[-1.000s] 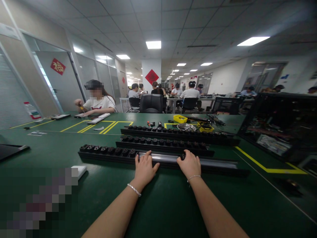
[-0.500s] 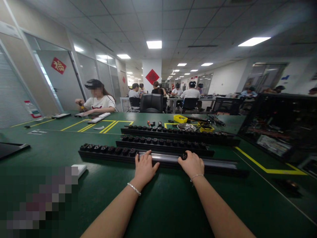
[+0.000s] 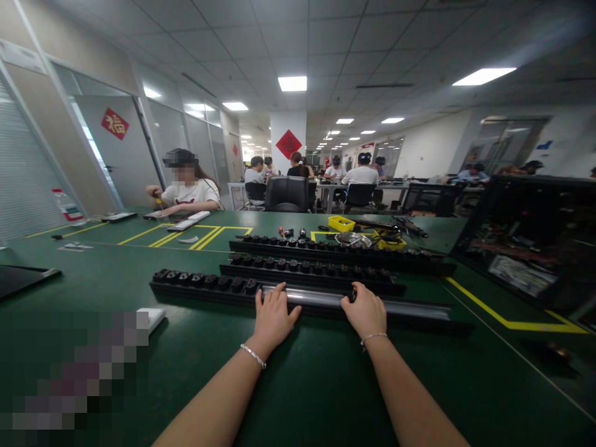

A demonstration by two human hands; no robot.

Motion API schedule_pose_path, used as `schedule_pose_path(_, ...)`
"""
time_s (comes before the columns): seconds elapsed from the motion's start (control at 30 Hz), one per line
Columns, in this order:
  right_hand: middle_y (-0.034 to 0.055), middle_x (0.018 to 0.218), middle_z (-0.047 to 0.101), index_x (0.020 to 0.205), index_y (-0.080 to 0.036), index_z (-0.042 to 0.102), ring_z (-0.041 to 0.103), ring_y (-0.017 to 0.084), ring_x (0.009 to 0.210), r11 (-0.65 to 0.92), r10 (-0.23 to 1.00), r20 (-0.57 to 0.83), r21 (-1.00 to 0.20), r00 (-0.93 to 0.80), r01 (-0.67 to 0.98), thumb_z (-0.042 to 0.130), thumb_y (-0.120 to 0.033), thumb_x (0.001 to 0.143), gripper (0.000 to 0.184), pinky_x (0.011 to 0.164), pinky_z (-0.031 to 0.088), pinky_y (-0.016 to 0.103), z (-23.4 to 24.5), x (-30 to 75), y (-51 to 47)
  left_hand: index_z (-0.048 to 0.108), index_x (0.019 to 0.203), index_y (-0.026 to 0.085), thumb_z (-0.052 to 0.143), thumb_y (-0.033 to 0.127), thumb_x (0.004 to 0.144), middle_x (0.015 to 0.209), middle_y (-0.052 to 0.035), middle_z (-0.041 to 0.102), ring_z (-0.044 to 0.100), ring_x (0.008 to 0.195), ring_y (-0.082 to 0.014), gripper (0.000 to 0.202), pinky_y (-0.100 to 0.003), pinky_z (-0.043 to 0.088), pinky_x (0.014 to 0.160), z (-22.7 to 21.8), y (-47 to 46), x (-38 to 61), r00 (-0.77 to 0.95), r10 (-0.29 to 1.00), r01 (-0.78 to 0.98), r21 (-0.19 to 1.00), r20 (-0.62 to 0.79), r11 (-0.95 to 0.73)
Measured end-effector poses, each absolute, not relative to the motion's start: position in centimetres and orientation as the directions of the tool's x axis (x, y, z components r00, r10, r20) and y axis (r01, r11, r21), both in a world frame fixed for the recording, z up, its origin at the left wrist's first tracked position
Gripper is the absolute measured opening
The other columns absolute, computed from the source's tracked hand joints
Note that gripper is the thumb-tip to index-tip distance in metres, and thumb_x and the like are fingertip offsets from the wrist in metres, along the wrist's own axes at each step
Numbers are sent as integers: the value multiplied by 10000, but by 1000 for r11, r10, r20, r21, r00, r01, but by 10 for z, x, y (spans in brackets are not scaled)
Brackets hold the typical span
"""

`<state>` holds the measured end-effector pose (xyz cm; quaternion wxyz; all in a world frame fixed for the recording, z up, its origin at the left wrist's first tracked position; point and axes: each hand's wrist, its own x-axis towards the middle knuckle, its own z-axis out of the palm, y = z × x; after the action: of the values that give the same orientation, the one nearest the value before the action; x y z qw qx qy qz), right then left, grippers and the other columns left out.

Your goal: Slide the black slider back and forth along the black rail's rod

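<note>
A long black rail (image 3: pixel 419 313) lies across the green table (image 3: pixel 298 385) in front of me, with several black socket modules (image 3: pixel 205 280) seated in its left part and a bare silver channel to the right. My left hand (image 3: pixel 272 318) rests flat on the rail beside the last seated module, fingers stretched out. My right hand (image 3: pixel 365 313) is curled on the rail a little to the right, its fingers closed on a small black module (image 3: pixel 350 296) at the channel. Both wrists wear thin bracelets.
Two more rails (image 3: pixel 326 270) full of modules lie behind. A yellow bin (image 3: pixel 340 223), a metal bowl (image 3: pixel 352 238) and tools sit farther back. A white block (image 3: pixel 149 318) lies at left, a dark open case (image 3: pixel 535 239) at right. A person (image 3: pixel 186 189) works at far left.
My right hand has slid slightly to the right along the rail with the module. The left hand has stayed where it was.
</note>
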<state>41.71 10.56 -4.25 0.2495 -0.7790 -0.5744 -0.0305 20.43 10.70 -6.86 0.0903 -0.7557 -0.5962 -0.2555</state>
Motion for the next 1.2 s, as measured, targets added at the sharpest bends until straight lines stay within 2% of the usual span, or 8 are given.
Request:
schedule_pose_path(0.23, 91, 1073, 600, 1131, -165, 507, 455, 232, 1094, -266, 853, 351, -346, 387, 900, 433, -328, 735, 434, 969, 202, 418, -45, 419, 103, 557, 928, 207, 443, 475, 800, 1309, -48, 459, 465, 1100, -247, 318, -511, 164, 1036, -69, 107, 205, 161, 858, 950, 160, 487, -269)
schedule_pose_path(0.4, 93, 1065, 604, 1131, -159, 513, 462, 235, 1080, -258, 862, 337, -349, 377, 901, 435, -337, 730, 446, 937, 249, 388, -46, 422, 104, 560, 940, 210, 438, 473, 802, 1311, -48, 455, 465, 1101, -247, 321, -509, 167, 1037, -68, 107, 205, 158, 867, 952, 159, 474, -260)
schedule_pose_path(0.8, 100, 1066, 604, 1136, -147, 510, 472, 233, 1072, -244, 874, 323, -352, 363, 903, 421, -304, 739, 436, 936, 253, 370, -43, 424, 104, 560, 944, 205, 422, 487, 806, 1306, -53, 456, 460, 1107, -248, 343, -514, 162, 1035, -70, 108, 204, 163, 862, 951, 157, 480, -268)
schedule_pose_path(0.97, 109, 1064, 601, 1154, -137, 498, 497, 224, 1040, -243, 877, 314, -364, 364, 899, 421, -275, 739, 444, 900, 292, 341, -42, 426, 104, 563, 932, 200, 430, 483, 804, 1304, -58, 460, 462, 1102, -249, 337, -513, 165, 1035, -70, 108, 204, 165, 855, 950, 152, 491, -271)
schedule_pose_path(1.2, 99, 1101, 586, 1136, -163, 516, 441, 247, 1109, -288, 855, 329, -341, 401, 895, 411, -346, 736, 452, 954, 226, 415, -45, 430, 100, 569, 935, 199, 420, 475, 811, 1296, -63, 468, 471, 1088, -246, 338, -518, 174, 1029, -69, 107, 205, 168, 845, 949, 148, 507, -277)
